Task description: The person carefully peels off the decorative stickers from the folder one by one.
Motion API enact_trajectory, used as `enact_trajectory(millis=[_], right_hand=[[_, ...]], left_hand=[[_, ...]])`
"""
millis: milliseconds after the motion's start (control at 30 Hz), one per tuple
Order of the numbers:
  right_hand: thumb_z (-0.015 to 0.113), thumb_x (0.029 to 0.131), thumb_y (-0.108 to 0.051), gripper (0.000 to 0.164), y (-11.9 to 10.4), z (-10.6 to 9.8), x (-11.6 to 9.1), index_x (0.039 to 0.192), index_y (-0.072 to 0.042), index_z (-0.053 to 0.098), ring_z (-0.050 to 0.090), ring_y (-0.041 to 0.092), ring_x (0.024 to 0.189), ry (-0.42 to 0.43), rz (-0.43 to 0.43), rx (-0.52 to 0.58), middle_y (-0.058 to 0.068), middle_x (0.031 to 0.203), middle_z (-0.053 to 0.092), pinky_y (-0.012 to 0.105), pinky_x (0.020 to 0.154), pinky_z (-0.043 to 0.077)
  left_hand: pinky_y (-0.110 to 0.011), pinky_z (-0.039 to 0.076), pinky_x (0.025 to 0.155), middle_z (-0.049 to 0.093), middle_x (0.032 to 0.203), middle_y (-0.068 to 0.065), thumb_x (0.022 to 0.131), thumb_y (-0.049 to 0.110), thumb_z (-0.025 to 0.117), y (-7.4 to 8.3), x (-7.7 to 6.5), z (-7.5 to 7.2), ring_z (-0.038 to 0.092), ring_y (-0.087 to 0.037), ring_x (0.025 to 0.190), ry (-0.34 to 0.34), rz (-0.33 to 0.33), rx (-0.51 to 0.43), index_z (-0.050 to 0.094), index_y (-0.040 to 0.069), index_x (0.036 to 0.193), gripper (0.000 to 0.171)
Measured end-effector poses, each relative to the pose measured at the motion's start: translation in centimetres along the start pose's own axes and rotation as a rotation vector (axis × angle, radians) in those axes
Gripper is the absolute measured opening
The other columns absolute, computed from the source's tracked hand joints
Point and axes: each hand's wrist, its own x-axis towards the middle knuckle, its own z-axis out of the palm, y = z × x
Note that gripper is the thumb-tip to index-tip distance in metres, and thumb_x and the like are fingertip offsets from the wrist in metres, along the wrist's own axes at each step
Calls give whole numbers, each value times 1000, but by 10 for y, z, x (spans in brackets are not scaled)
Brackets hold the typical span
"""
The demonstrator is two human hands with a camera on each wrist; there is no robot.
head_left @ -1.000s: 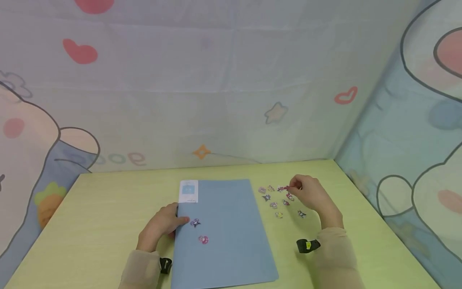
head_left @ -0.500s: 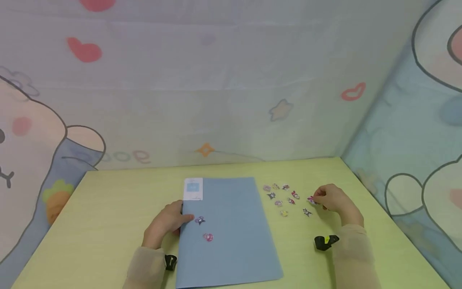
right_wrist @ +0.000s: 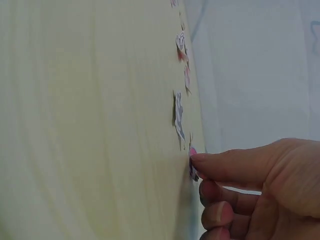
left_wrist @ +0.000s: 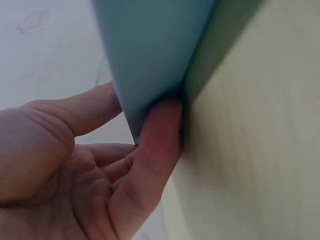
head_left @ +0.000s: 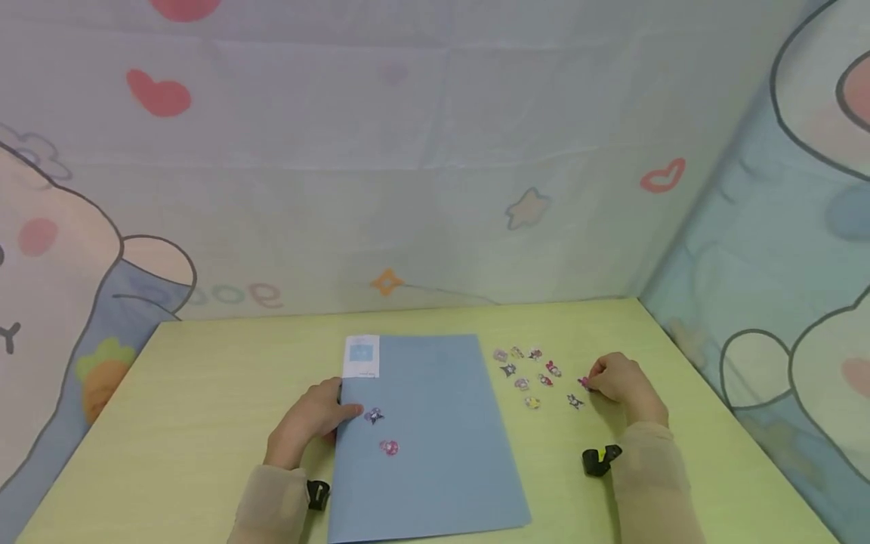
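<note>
My left hand (head_left: 316, 414) grips the left edge of a blue folder (head_left: 435, 468), thumb on top and other fingers beneath. In the left wrist view the folder's edge (left_wrist: 150, 55) stands between thumb and fingers, a little off the table. Two small stickers lie on its cover: a purple one (head_left: 374, 415) near my thumb and a pink one (head_left: 390, 447) below it. To the right, my right hand (head_left: 625, 384) pinches a small pink-eared sticker (head_left: 584, 384) close over the table, mostly hidden by the fingertips. A dark star-shaped sticker (head_left: 575, 401) lies just beside it.
Several small cartoon stickers, among them a yellow one (head_left: 532, 403) and a red-and-white one (head_left: 553, 369), lie scattered right of the folder on the pale yellow table (head_left: 204, 378). A white label (head_left: 362, 357) marks the folder's top left corner. A printed cloth (head_left: 326, 151) hangs behind.
My right hand has carried the pink-eared sticker from the far part of the cluster to its right side, then lowered it slightly. The left hand keeps its grip on the folder.
</note>
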Motion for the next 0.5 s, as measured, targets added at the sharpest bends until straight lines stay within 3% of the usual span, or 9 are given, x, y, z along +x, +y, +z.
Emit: enact_trajectory(millis=[200, 500], right_hand=[[64, 88, -9, 13, -1, -2, -4, 90, 2, 56, 51, 29, 78, 13, 29, -13, 14, 84, 54, 40, 69, 43], [60, 94, -18, 22, -15, -7, -10, 105, 1, 54, 50, 23, 67, -11, 15, 43, 9, 78, 52, 35, 58, 41]], left_hand=[[-35, 51, 60, 64, 85, -13, 93, 14, 67, 0, 0, 0, 64, -23, 56, -11, 1, 4, 53, -7, 118, 35], [-36, 51, 61, 64, 85, -13, 93, 14, 67, -2, 1, 0, 64, -23, 56, 2, 5, 7, 53, -7, 119, 36]])
